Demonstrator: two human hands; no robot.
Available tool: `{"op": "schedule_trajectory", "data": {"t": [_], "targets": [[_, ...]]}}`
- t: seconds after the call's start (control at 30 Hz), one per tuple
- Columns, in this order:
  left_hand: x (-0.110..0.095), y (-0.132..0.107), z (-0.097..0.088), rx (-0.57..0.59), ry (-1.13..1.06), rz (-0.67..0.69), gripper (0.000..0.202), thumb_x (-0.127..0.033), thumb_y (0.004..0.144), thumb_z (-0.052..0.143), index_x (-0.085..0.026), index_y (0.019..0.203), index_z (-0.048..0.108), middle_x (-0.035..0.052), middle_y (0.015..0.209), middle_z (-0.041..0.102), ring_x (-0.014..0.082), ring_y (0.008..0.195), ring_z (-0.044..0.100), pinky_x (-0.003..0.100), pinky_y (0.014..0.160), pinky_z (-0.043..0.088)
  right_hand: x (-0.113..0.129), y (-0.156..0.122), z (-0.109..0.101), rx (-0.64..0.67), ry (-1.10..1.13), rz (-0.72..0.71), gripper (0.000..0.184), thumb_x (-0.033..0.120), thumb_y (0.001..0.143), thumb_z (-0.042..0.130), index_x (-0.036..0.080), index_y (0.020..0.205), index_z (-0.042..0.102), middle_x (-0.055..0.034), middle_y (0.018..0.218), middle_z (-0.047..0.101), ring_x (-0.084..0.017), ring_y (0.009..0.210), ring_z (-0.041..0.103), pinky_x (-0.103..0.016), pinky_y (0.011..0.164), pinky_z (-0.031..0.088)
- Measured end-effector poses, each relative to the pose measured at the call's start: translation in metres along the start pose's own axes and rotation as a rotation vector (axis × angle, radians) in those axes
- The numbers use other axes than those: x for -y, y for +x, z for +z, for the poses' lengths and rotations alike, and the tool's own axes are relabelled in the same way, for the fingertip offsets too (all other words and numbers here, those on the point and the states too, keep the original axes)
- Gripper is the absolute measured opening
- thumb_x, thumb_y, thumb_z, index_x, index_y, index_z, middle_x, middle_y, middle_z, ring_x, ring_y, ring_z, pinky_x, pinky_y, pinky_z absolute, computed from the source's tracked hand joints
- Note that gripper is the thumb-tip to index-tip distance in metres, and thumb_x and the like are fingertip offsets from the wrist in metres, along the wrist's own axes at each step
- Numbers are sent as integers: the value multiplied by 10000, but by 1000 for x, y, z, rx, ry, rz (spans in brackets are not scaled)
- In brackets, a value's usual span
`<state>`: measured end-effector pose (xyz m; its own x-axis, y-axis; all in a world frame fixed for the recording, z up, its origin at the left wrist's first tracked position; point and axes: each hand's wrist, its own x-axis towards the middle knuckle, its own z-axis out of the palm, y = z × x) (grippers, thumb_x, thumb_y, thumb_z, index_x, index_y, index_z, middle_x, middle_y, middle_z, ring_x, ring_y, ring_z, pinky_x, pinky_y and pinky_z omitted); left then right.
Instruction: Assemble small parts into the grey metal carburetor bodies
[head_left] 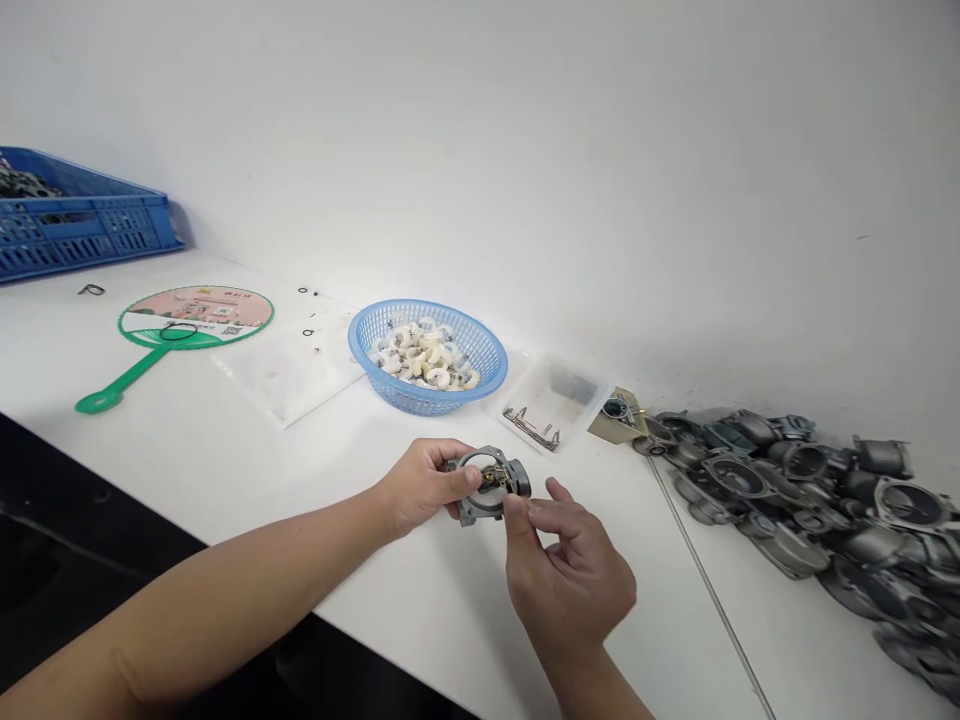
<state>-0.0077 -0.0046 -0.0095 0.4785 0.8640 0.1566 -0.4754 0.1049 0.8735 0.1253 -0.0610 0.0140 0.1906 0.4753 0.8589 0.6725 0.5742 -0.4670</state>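
Currently, the left hand point(421, 492) grasps the grey metal housing point(491, 480) between thumb and fingers, over the white table point(420, 615) and in front of the round blue basket point(424, 402). On the right hand point(574, 575), thumb and index finger meet at the housing's lower right side; whether they grip anything small cannot be determined.

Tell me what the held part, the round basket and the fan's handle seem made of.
Held part: probably cast metal, judging by its dull grey, thick-rimmed body. Round basket: most likely molded plastic, slightly glossy, with even blue color and regular mesh openings. Fan's handle: apparently smooth plastic, given its uniform green.
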Motion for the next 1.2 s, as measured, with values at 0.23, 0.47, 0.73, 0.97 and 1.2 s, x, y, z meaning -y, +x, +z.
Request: {"op": "schedule_trajectory", "data": {"t": [0.23,0.47,0.73,0.97,1.2], "targets": [[-3,-2,-2,41,50,19,488,-517,675,701,-74,871,639,43,660,577,89,517,515,201,452,408,-7,0,-5,87,79,-22,164,107,717,675,212,694,552,61,602,624,-114,507,593,-445,869,535],[0,-2,-5,85,56,29,451,-513,726,657,-71,815,634,43,638,567,74,482,484,191,432,353,-14,8,-15,292,205,-76,185,67,703,675,216,776,595,23,692,631,-131,598,606,-428,813,549],[-6,-3,-3,105,44,-3,474,-524,709,666,-69,837,638,58,659,590,79,485,495,188,426,347,-19,9,-20,278,135,-36,293,207,676,752,220,933,611,-56,860,589,-185,774,582,-285,562,517],[-9,-6,-4,143,109,-34,505,-551,710,646,-69,860,645,45,634,576,70,482,474,178,422,342,-28,9,-22,624,449,294,402,314,743,701,298,1132,599,-113,1260,465,-250,1028,572,-328,673,575],[-5,-6,-3,54,96,-29,504,-517,728,651,-126,1045,623,52,749,600,86,531,510,196,453,370,-29,6,-19,615,594,373,398,278,742,711,301,1131,630,-103,1232,539,-264,1054,581,-358,739,575]]}}
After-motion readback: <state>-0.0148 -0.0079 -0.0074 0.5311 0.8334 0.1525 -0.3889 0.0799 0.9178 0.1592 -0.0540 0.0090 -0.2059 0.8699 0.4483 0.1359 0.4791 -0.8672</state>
